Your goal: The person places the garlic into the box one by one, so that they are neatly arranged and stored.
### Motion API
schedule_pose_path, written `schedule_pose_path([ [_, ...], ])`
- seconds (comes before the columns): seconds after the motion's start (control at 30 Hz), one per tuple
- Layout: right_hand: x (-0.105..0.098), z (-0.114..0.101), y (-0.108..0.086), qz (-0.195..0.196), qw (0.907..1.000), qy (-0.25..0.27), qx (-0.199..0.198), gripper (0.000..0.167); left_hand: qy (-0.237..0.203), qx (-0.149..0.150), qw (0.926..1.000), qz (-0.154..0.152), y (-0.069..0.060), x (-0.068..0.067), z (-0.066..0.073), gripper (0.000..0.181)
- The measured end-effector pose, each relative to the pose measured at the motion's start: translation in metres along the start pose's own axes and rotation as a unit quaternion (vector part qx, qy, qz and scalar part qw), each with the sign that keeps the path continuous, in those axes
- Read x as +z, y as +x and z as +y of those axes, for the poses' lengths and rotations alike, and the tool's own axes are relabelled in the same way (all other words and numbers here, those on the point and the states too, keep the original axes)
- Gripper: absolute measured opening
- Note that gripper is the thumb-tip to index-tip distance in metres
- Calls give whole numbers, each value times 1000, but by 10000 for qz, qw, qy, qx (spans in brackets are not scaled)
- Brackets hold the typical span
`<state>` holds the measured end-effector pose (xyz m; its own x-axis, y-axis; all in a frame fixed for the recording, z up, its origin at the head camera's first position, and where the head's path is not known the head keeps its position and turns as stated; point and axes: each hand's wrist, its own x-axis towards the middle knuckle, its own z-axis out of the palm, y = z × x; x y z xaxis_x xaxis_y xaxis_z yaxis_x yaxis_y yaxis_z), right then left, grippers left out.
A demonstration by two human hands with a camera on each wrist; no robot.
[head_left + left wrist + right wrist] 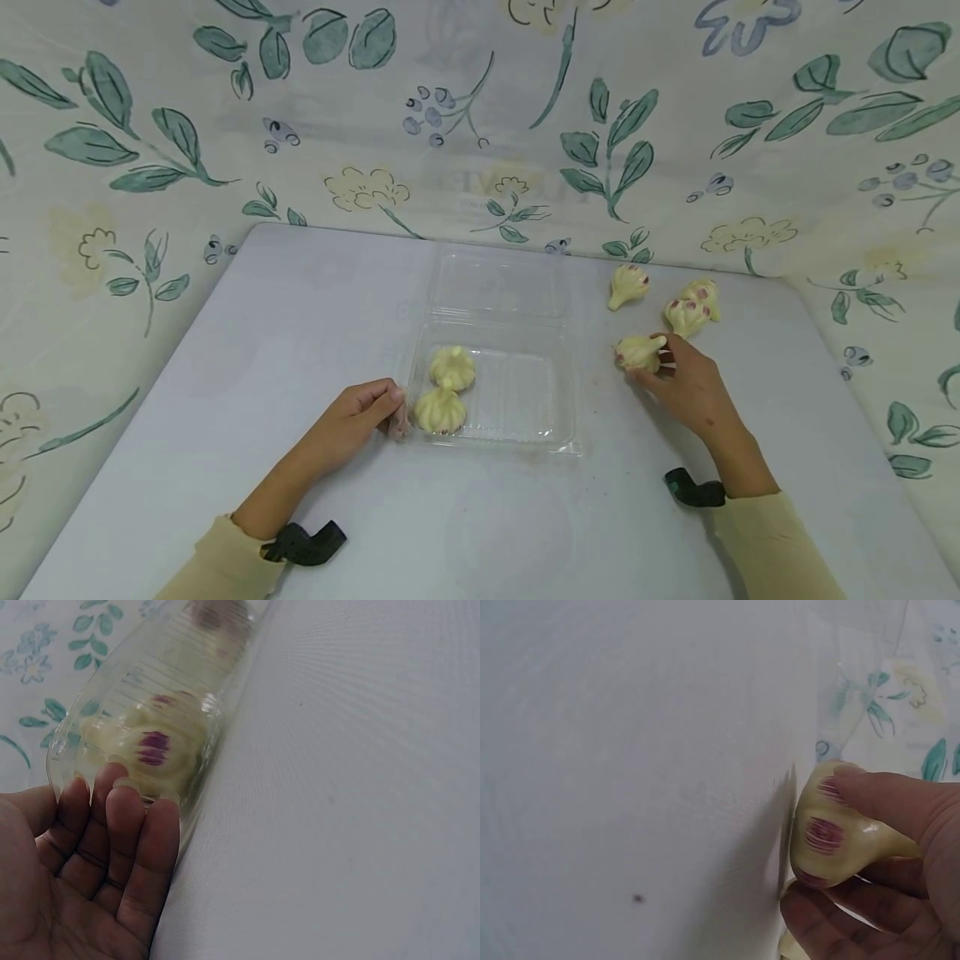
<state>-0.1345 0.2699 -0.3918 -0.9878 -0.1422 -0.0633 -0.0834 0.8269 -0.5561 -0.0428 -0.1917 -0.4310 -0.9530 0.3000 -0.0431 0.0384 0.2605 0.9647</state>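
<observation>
A clear plastic clamshell box (517, 392) lies with its lid (498, 283) folded back. Inside, along its left side, sit two cream garlic bulbs, the front one (440, 411) and the rear one (453, 367). My left hand (367, 408) holds the box's left edge; in the left wrist view its fingertips (124, 795) touch the clear wall. To the right of the box, my right hand (686, 383) grips another garlic bulb (637, 353) between thumb and fingers. Purple streaks mark this bulb (829, 832) in the right wrist view, where it is close to the white table surface.
Beyond my right hand lie more garlic bulbs: a single one (628, 285) and two touching each other, the nearer (686, 317) in front of the other (702, 293). Everything stands on a white table (315, 308). A floral-patterned cloth (480, 167) hangs behind the table.
</observation>
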Motion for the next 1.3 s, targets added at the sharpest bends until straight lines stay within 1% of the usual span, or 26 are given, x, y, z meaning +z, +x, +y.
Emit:
schedule_pose_path([
  [0.2,0,-2,-1,83,9999,-19,-125,59,0,49,10000,-14,0,0,0,32],
  [0.37,-2,-3,-2,62,9996,-51,-277,59,40,15,10000,6,0,0,-1,32],
  [0.57,-6,-11,-5,86,9992,-84,-386,60,20,34,10000,2,-1,0,-1,32],
  [0.73,-10,-25,-8,155,9984,-78,-536,59,12,39,10000,15,-1,0,-1,32],
  [0.97,-14,-50,-15,368,9948,88,-947,54,46,-15,10000,45,-1,0,-1,32],
  [1.1,-15,-64,-19,441,9926,59,-1126,54,27,9,10000,32,-1,0,-2,32],
  [1.3,-15,-83,-23,410,9908,120,-1283,59,75,42,10000,20,0,0,-2,32],
])
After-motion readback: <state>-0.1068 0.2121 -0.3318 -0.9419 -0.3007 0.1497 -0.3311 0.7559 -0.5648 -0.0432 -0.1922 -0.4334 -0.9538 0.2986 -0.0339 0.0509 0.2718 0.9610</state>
